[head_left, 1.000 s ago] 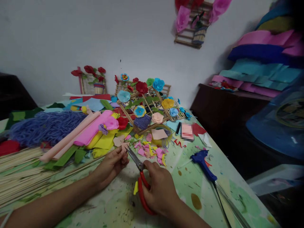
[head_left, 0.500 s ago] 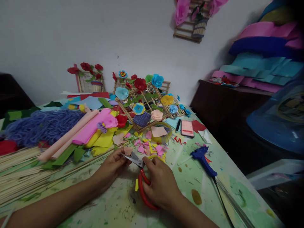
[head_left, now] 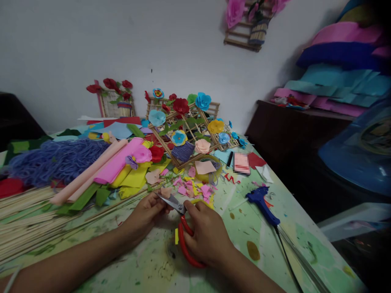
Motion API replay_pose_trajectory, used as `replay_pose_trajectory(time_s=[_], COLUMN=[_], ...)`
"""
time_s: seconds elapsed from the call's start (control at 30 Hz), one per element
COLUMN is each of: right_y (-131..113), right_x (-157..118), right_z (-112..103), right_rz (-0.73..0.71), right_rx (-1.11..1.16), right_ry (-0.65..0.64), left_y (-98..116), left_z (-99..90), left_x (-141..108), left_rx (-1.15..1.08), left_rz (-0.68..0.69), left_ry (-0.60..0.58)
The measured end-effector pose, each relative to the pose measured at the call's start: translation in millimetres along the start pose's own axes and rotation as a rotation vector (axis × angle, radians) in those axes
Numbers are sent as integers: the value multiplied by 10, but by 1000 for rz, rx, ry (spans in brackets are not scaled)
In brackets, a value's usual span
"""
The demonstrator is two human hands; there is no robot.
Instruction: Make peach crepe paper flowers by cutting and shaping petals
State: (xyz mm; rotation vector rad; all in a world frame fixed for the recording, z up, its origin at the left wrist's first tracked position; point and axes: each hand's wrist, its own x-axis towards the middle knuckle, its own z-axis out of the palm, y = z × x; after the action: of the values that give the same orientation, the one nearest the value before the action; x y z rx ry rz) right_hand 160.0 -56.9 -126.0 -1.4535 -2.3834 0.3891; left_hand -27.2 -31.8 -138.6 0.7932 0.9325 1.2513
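Note:
My right hand [head_left: 206, 232] is closed around the red handles of a pair of scissors [head_left: 185, 244]. Their metal blades point left, close to the fingers of my left hand [head_left: 149, 213]. Pinched in those left fingers is a small peach paper piece [head_left: 166, 192], which the blades overlap; whether they are cutting into it I cannot tell. Beyond both hands lie pink and yellow paper scraps [head_left: 191, 186] and a peach paper petal piece [head_left: 153, 176]. A flat peach paper piece [head_left: 205, 167] rests over a yellow ring-shaped roll [head_left: 214, 175].
Bamboo frames with paper flowers [head_left: 186, 130] stand at the back. To the left are blue yarn [head_left: 58, 160], rolled crepe paper [head_left: 119, 162] and thin sticks [head_left: 27, 228]. A blue glue gun [head_left: 262, 203] with its cord lies at the right, near a phone-like object [head_left: 242, 163].
The view has shifted slightly. Both hands keep nearly the same pose, and the peach paper piece has moved a little within the left fingers, by the blades.

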Motion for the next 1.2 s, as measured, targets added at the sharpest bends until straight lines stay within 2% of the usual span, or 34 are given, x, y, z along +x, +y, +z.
replay_pose_trajectory(time_s=[0.33, 0.7, 1.2], right_y=[-11, -20, -44], right_x=[2, -2, 4], right_z=[-17, -20, -52], right_rz=[-2, -4, 9], right_rx=[1, 19, 14], right_ry=[-40, -49, -78], left_y=[35, 6, 30], left_z=[25, -33, -63], left_x=[-11, 13, 38], left_rx=[-16, 10, 41], left_rz=[-5, 30, 21], left_ry=[-49, -109, -92])
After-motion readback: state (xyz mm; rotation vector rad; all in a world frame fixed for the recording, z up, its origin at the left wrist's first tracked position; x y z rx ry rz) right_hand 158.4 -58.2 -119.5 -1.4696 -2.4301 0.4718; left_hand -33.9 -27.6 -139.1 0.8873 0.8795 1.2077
